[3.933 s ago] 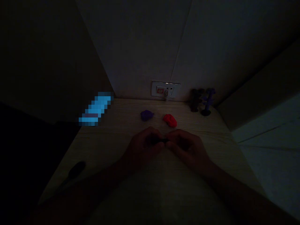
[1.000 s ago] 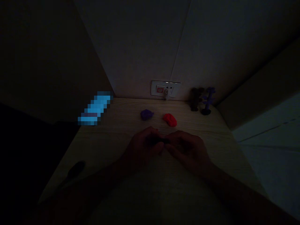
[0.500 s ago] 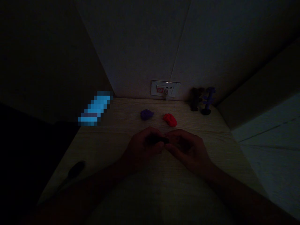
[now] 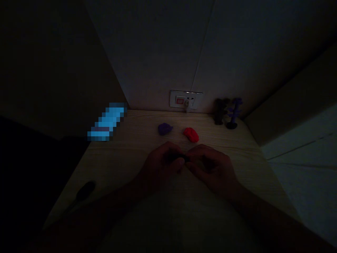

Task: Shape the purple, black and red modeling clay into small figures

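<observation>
So, pretty dim in here. The back is taken up by a pale wall [image 4: 150, 52], and below it everything is carried by a wood-grain worktop [image 4: 118, 154]. Two hands are held over the middle of it, nearly meeting. By the left hand [image 4: 163, 163], a small dark piece looks clamped between thumb and fingers. By the right hand [image 4: 216, 165], thumb and fingertips are set around the piece's other end; whether it's actually squeezed there can't be told in this light.

At the far left a bright blue patch [image 4: 106, 123] is pixelated out. In the back right corner, a brown figure [image 4: 219, 111] and a purple figure [image 4: 233, 112] are stood side by side. A socket [image 4: 186, 99] is set in the wall, and a dark spoon-shaped thing [image 4: 85, 190] is laid at the left edge. Just beyond the hands, a purple lump [image 4: 165, 129] and a red lump [image 4: 191, 134] are left apart, probably something soft.

As for the small dark piece [image 4: 186, 158] between the hands: it's probably best steadied by the left, with only light fingertip pressure added by the right, since it could easily be squashed.
</observation>
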`<state>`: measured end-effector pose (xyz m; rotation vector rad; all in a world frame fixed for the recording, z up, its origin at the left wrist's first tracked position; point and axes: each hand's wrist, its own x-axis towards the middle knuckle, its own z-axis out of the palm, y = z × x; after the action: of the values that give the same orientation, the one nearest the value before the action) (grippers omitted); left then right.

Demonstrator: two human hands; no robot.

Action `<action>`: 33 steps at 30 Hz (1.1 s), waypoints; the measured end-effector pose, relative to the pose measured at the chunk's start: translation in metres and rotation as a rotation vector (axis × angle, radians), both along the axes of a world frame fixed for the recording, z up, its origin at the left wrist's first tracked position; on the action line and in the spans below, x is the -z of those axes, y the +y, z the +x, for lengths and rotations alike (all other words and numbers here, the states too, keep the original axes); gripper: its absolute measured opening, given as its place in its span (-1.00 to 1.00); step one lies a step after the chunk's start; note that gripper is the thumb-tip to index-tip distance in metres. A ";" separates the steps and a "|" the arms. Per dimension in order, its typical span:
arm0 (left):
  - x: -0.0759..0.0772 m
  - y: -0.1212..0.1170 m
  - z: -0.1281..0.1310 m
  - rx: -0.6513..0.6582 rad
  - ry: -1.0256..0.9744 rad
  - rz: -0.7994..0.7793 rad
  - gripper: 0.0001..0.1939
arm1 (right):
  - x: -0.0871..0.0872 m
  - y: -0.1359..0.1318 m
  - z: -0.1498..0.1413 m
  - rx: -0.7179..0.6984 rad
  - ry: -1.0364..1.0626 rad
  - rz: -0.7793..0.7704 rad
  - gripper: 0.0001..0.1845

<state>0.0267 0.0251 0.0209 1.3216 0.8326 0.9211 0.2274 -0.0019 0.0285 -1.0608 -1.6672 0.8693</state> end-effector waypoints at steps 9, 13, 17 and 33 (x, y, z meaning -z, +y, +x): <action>0.000 0.001 -0.003 -0.027 0.052 0.089 -0.85 | -0.002 -0.001 -0.001 0.041 -0.018 -0.084 -0.90; -0.002 0.002 -0.002 -0.031 0.029 0.049 -0.82 | -0.002 -0.001 0.001 0.022 -0.027 0.005 -0.90; -0.002 0.001 -0.001 -0.009 0.035 -0.003 -0.85 | 0.000 0.000 0.002 -0.002 -0.038 0.026 -0.88; 0.006 -0.002 -0.005 -0.012 0.086 0.099 -0.80 | 0.000 -0.001 -0.001 0.058 -0.043 -0.087 -0.89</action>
<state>0.0219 0.0233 0.0146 1.4519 0.8713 0.9298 0.2266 -0.0030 0.0281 -1.1885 -1.6382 0.8932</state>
